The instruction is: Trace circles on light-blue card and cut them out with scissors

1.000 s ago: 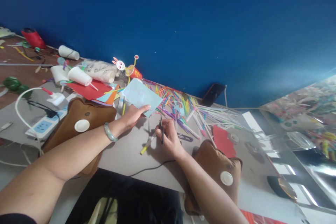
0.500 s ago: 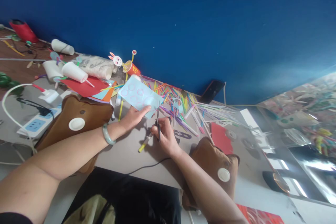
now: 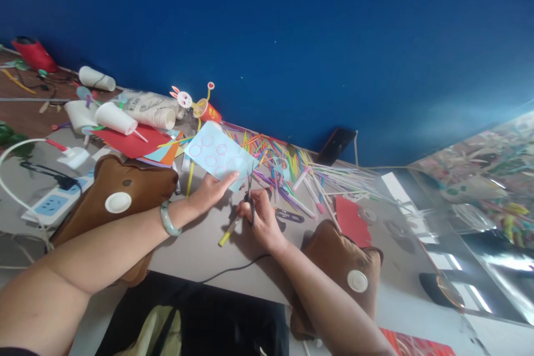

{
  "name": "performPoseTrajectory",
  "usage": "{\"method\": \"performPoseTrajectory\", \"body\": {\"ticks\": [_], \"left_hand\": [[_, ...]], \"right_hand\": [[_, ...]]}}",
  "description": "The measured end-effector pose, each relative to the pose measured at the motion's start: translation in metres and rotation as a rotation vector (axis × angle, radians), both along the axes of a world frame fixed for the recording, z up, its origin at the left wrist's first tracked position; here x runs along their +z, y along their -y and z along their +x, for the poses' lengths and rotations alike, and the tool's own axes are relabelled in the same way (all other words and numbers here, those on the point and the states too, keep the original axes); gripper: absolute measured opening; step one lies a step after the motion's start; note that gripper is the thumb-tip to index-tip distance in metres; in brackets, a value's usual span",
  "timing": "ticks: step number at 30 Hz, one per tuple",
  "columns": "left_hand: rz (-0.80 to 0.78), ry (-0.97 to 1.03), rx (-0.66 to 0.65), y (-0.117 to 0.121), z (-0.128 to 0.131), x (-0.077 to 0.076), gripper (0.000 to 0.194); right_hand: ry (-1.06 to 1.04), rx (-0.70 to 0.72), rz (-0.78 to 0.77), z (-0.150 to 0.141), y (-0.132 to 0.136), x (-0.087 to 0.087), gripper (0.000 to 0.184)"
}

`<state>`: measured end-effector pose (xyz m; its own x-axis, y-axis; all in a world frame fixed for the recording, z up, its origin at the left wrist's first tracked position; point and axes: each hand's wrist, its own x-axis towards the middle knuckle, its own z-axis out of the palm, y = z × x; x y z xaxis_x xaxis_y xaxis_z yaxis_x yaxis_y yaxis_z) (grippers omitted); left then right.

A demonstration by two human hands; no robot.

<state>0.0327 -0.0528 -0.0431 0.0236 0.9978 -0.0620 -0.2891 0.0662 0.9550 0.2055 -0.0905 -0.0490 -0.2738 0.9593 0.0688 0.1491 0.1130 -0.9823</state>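
A light blue sheet of paper (image 3: 211,150) with several pink circles drawn on it is pinched at its lower edge by my left hand (image 3: 214,189), thumb on top. My right hand (image 3: 262,214) is closed around dark-handled scissors (image 3: 249,200), whose blades point up at the sheet's right end. Whether the blades are cutting at this instant I cannot tell. Beneath my right hand lies a marker with a yellow end (image 3: 226,235). Just right of that hand rests a dark utility knife (image 3: 290,215).
Colourful strips and pens (image 3: 287,161) spread along the blue wall. Paper cups (image 3: 117,118), a rabbit figure in a red cup (image 3: 209,111) and coloured paper (image 3: 133,142) stand at left. Brown cushions (image 3: 144,183) flank my arms. A power strip (image 3: 56,206) lies far left; a phone (image 3: 337,144) leans behind.
The blue sheet has tilted slightly, with its glare reduced. Both hands keep their hold on the paper and scissors; the camera view has shifted slightly.
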Motion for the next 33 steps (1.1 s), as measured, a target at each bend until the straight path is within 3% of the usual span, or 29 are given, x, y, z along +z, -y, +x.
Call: {"method": "performPoseTrajectory", "body": {"ticks": [9,17,26,33], "left_hand": [[0.028,-0.190,0.043,0.001,0.004,0.000,0.024],[0.080,-0.159,0.031,0.002,0.005,0.005,0.022],[-0.009,-0.216,0.031,0.003,0.004,0.008,0.026],[0.015,-0.207,0.012,0.003,0.004,0.009,0.027]], "right_hand": [[0.000,0.009,-0.001,-0.002,0.001,0.001,0.032],[-0.039,-0.010,0.019,-0.007,0.001,0.001,0.030],[-0.079,-0.039,-0.004,-0.008,0.000,-0.001,0.035],[-0.049,-0.039,-0.004,-0.008,0.000,-0.001,0.035]]}}
